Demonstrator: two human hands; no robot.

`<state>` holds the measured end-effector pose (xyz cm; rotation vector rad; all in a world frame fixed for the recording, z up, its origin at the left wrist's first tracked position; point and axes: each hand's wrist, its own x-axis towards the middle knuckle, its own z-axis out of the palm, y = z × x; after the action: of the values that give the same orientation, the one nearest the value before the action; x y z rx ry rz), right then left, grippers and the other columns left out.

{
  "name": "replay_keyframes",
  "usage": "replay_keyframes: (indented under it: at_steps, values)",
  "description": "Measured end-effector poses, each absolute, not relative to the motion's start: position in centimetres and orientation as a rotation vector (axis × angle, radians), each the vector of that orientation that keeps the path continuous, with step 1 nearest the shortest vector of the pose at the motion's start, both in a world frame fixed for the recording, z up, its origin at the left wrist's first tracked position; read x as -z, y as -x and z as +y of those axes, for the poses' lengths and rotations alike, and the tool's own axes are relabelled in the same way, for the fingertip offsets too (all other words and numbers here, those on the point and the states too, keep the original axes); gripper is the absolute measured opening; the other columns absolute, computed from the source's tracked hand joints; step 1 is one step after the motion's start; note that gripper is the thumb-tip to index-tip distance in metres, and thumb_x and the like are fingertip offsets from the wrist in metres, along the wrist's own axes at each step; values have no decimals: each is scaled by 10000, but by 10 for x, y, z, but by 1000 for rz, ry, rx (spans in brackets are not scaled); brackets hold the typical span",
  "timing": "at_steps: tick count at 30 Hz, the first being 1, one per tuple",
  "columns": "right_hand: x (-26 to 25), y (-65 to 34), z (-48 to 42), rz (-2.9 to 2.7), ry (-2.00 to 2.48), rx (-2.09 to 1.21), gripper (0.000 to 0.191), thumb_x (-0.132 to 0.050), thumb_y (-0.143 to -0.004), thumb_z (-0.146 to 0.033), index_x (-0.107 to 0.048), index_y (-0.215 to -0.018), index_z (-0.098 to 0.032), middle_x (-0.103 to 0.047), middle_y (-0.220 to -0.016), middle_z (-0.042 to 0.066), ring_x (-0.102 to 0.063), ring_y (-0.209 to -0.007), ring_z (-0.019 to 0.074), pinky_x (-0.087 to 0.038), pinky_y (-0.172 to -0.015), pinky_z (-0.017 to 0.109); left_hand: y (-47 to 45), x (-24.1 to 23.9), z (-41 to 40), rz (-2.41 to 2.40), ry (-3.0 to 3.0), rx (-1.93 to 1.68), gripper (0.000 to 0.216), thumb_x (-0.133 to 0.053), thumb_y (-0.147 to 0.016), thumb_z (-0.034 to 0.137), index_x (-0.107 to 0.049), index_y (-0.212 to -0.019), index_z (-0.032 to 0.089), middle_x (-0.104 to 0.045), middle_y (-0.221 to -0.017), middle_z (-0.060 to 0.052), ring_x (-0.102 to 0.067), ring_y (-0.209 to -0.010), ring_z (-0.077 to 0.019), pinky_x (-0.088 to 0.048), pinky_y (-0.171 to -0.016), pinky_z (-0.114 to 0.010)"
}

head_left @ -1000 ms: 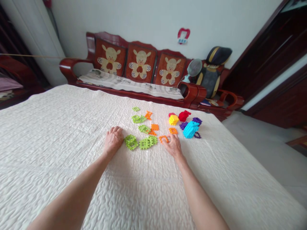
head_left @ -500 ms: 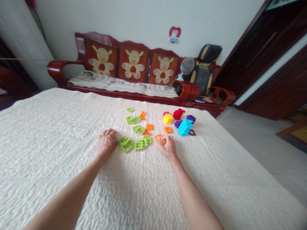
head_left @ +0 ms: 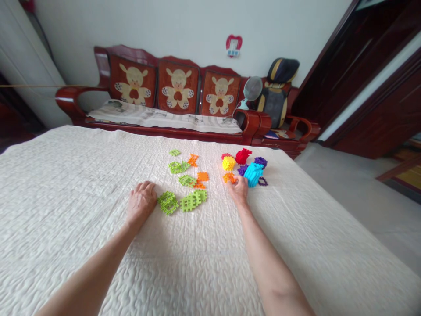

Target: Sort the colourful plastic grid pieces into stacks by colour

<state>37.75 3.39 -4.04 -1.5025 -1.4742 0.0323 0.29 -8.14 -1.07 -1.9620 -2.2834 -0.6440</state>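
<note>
My right hand [head_left: 239, 190] pinches at an orange interlocking plastic piece [head_left: 229, 177] on the right; the fingertips partly cover it. Just beyond are a yellow stack of pieces [head_left: 229, 163] and a red one [head_left: 243, 156]. A light-blue stack [head_left: 253, 174] stands close to the right of that hand, with purple pieces [head_left: 261, 162] behind it. My left hand [head_left: 142, 202] rests palm down, fingers loosely bent, holding nothing that I can see. Beside it lie green pieces [head_left: 168, 202] and another overlapping green group [head_left: 193, 200].
A white quilted cover [head_left: 197, 263] spreads over the table. More green pieces [head_left: 179, 166] and loose orange pieces [head_left: 203, 176] lie in the middle. Behind stand a wooden sofa [head_left: 164, 131] with bear-patterned cushions, a small fan [head_left: 252, 89] and a wooden armchair [head_left: 304, 129].
My right hand has moved right and away from me, carrying the orange open-frame piece to the other orange pieces. My left hand stays put on the cover; the view has shifted slightly.
</note>
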Motion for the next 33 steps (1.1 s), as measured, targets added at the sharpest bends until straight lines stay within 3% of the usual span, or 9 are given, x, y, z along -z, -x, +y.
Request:
replay_keyframes:
  at_steps: [16, 22, 33]
  values:
    - [36, -375, 34, -1497, 1645, -125, 257, -618, -716, -363, -597, -913, -200, -618, -944, 96, -562, -1000, 284, -473, -977, 440, -1, 12, -80, -2297, 1956, 619, 377, -341, -966, 257, -674, -1137, 212, -657, -1300, -87, -541, -1239, -278, -418, -1031, -424]
    - [40, -374, 36, -1462, 1623, -78, 296, -653, -714, -441, -584, -887, -212, -602, -927, 77, -548, -1005, 285, -465, -970, 449, -2, 13, -79, -2280, 1948, 626, 364, -370, -957, 241, -684, -1137, 199, -662, -1289, -87, -551, -1215, -268, -419, -1034, -413]
    - [20, -359, 26, -1654, 1145, 59, 165, -526, -859, -312, -619, -944, -204, -643, -973, 89, -607, -981, 246, -504, -933, 420, -5, 10, -81, -2311, 1929, 591, 370, -360, -971, 221, -676, -1161, 187, -657, -1301, -93, -545, -1240, -256, -407, -1024, -389]
